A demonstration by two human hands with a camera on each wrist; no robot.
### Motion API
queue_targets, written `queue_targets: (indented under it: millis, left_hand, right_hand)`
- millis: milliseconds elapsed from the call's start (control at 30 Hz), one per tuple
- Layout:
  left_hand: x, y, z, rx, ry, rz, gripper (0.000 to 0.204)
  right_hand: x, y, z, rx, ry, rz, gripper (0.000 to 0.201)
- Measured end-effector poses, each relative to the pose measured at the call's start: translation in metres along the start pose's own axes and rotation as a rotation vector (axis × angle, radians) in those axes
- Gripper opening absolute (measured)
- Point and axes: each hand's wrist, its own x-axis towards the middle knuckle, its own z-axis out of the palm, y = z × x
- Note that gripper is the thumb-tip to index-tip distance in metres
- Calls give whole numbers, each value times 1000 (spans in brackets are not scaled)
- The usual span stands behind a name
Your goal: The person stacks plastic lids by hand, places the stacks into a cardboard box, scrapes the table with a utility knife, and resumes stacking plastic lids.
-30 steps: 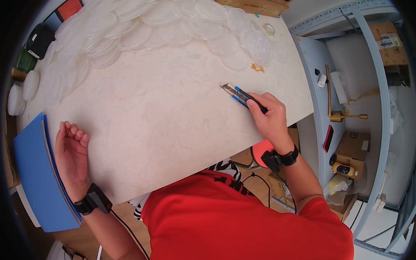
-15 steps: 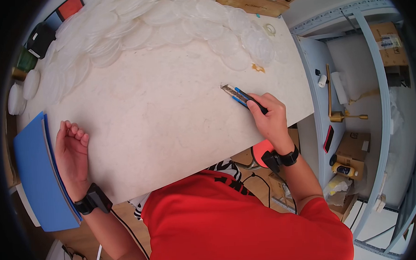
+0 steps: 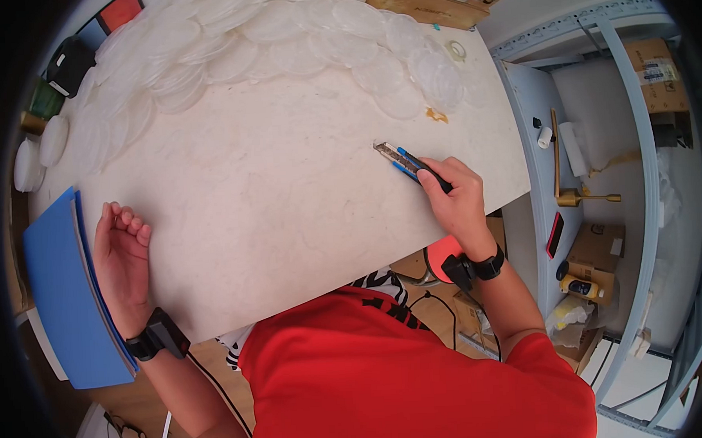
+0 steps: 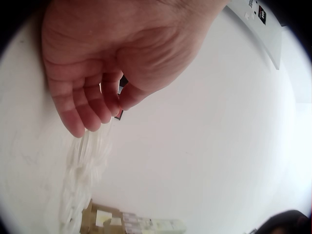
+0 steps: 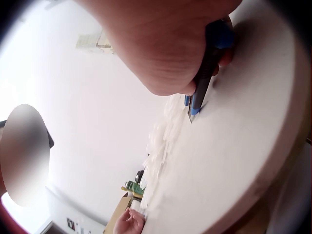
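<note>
Head cam: I see R hand (image 3: 457, 199) gripping cutter (image 3: 405, 162), blade (image 3: 384, 149) out; L hand (image 3: 124, 264) loose, empty; slip w/ too much pressure cd gouge tabletop (image 3: 264, 199)

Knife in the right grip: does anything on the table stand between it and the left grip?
Nothing visible does. In the head view, only tabletop shows between the left grip and the knife, which the right grip holds. The pile of discs lies farther back.

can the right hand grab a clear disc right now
Probably not easily: the right hand grips a utility knife, which would likely need setting down first, though the tabletop between its blade and the nearest clear discs looks free.
</note>
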Motion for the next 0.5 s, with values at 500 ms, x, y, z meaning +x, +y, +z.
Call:
queue_targets:
  millis: [500]
  left_hand:
    - [0,-1,-1,-8,-4,1,17]
  right_hand:
    - [-1,0,0,-10,6,8,18]
